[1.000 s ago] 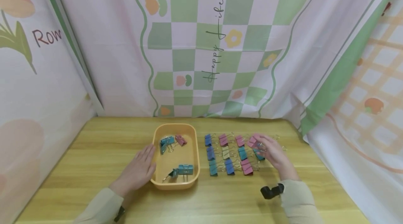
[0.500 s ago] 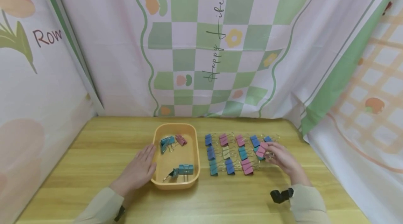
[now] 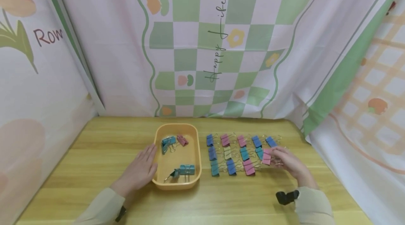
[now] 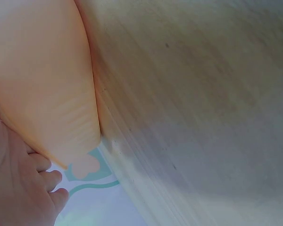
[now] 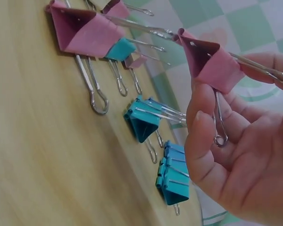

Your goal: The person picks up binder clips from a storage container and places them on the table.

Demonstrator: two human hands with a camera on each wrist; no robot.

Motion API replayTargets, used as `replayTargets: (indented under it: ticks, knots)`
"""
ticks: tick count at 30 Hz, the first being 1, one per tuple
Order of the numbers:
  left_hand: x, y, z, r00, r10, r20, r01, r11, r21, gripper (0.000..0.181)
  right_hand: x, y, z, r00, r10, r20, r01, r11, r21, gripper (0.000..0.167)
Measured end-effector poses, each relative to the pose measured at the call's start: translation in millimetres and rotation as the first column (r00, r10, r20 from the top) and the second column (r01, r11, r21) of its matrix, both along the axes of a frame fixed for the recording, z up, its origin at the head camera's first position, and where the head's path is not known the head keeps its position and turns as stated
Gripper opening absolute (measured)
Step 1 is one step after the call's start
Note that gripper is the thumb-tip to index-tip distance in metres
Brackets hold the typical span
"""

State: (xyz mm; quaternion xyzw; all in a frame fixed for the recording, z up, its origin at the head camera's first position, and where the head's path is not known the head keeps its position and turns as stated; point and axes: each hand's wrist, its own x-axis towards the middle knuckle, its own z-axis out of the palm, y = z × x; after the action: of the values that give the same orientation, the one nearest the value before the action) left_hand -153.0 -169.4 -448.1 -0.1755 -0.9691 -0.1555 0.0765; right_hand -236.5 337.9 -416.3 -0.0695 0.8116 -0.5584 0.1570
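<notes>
My right hand (image 3: 289,161) pinches a pink binder clip (image 3: 267,156) at the right end of the clip rows, beside a teal clip (image 3: 259,152). In the right wrist view, the held pink clip (image 5: 216,70) is between thumb and fingers, off the table, its wire handles spread. My left hand (image 3: 137,170) rests with extended fingers against the left rim of a yellow tray (image 3: 176,184); the left wrist view shows the fingers along the tray's outer wall (image 4: 47,80). Teal clips (image 3: 187,169) and a pink clip (image 3: 182,140) lie in the tray.
Rows of blue, pink, teal and yellow clips lie on the wooden table (image 3: 104,147) to the right of the tray. A blue clip (image 3: 271,141) is just behind my right hand. A patterned curtain (image 3: 183,35) hangs behind the table.
My right hand has moved right and toward me with the pink clip, from the back row to beside the middle row, uncovering two blue clips. My left hand has stayed at the tray.
</notes>
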Motion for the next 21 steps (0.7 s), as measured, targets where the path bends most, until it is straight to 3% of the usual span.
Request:
replayTargets:
  ticks: [5,10,15,21]
  knots:
    - [-0.2,0.8,0.7,1.000,-0.002,0.004,0.002,1.000,0.003,0.055,2.7,1.0,-2.3,1.000,-0.020,0.002,0.020,0.996,0.091,0.039]
    - [0.4,0.6,0.6,1.000,0.005,0.002,-0.005,1.000,0.013,0.054,5.9,1.0,-6.4,1.000,0.000,-0.016,0.004,0.973,0.231,0.039]
    - [-0.2,0.0,-0.8,1.000,0.005,-0.005,-0.005,1.000,0.012,0.054,7.3,1.0,-11.6,1.000,0.011,-0.019,-0.005,0.960,0.282,0.039]
    - [-0.1,0.3,-0.7,1.000,0.006,-0.009,-0.006,1.000,0.016,0.055,5.4,-0.2,-16.0,0.999,-0.043,-0.007,0.043,0.954,0.296,0.049]
